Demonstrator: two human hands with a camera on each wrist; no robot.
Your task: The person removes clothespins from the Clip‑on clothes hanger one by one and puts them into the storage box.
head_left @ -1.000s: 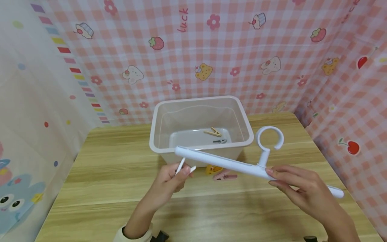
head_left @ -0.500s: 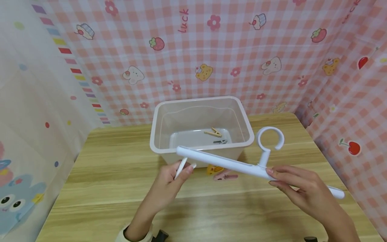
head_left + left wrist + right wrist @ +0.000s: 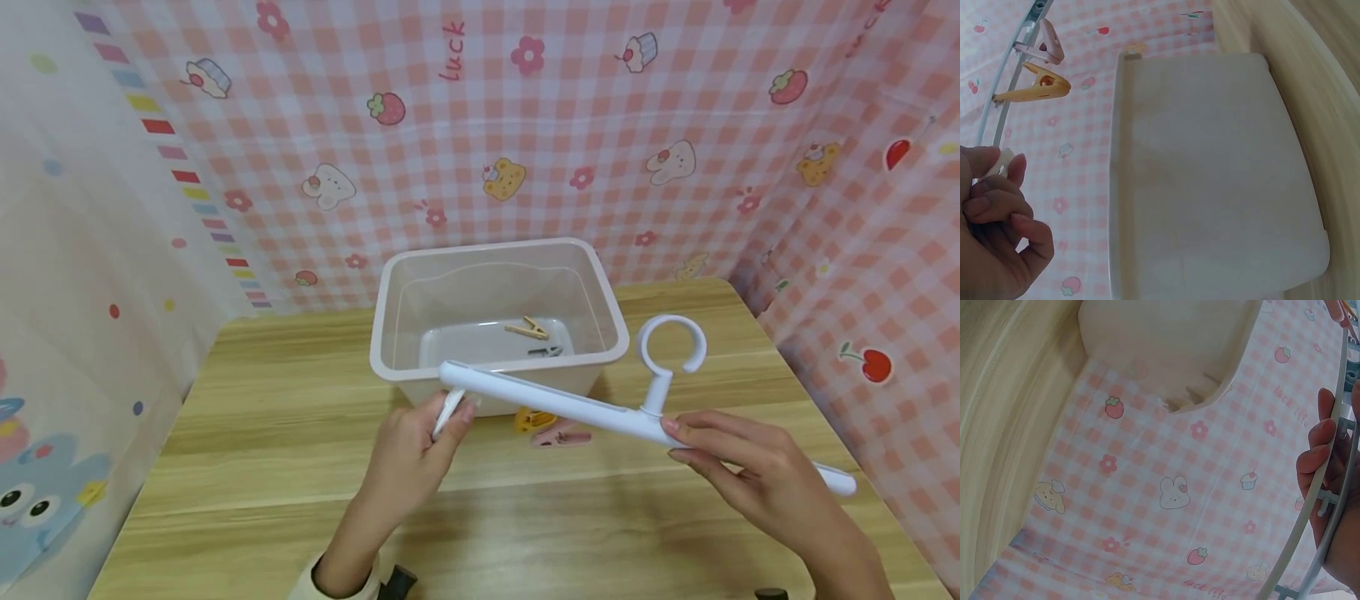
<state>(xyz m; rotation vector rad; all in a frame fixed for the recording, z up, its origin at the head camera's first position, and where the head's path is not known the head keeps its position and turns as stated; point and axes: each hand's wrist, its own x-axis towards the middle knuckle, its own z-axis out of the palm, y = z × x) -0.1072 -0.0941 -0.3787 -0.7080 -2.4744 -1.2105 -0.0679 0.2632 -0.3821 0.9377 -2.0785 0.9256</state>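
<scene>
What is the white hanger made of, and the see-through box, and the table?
The hanger looks like smooth white plastic: moulded in one piece with an even, slightly glossy surface. The box seems to be thin translucent plastic, since the clips inside show through its cloudy walls. The table looks like light wood with long grain streaks, though it may only be a wood-look coating.

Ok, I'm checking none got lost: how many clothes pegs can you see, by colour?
White peg, pinched in the left hand: 1
Yellow peg, on the hanger: 1
Pink peg, on the hanger: 1
Tan peg, in the bin: 1
Grey peg, in the bin: 1
Total: 5
</scene>
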